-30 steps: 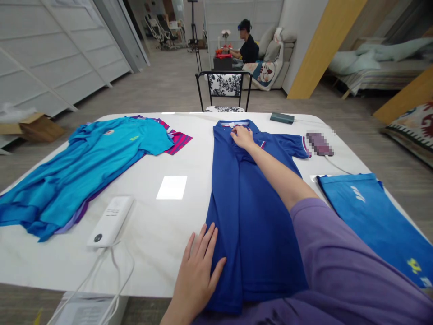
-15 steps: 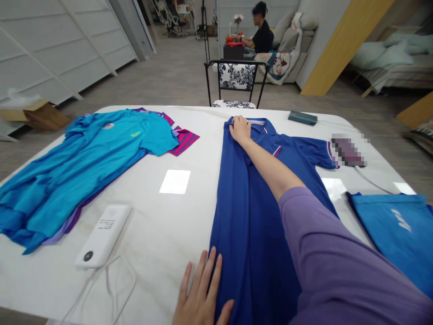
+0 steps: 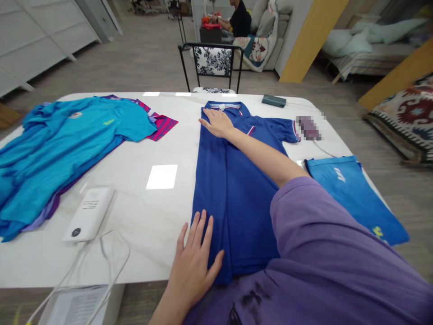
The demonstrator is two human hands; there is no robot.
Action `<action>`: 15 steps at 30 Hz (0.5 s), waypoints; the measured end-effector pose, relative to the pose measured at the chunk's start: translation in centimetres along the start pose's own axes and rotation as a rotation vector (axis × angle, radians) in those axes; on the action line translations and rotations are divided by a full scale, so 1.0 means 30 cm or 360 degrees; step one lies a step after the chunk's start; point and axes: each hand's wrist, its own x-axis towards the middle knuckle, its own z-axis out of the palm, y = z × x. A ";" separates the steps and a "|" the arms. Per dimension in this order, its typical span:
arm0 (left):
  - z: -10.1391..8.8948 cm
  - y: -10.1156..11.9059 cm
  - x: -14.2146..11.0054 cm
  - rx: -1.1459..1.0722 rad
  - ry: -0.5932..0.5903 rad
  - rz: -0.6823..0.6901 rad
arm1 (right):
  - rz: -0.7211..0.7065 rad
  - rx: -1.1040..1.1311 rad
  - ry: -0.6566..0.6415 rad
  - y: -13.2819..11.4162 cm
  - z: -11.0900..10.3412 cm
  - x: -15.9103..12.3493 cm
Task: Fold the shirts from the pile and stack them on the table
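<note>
Blue shirt (image 3: 252,194) lying lengthwise, collar (image 3: 245,110) pointing away
Collar just beyond the right hand (image 3: 218,123), hem (image 3: 252,265) near the left hand (image 3: 194,262); both hands lie flat, unclenched.

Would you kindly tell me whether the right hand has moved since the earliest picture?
Yes: the right hand has shifted left across the blue polo shirt, farther from the dark green device.
</note>
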 end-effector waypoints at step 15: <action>0.022 0.420 0.221 -0.0366 -0.0138 0.0553 | 0.1004 -0.0171 -0.0345 0.266 -0.495 -1.559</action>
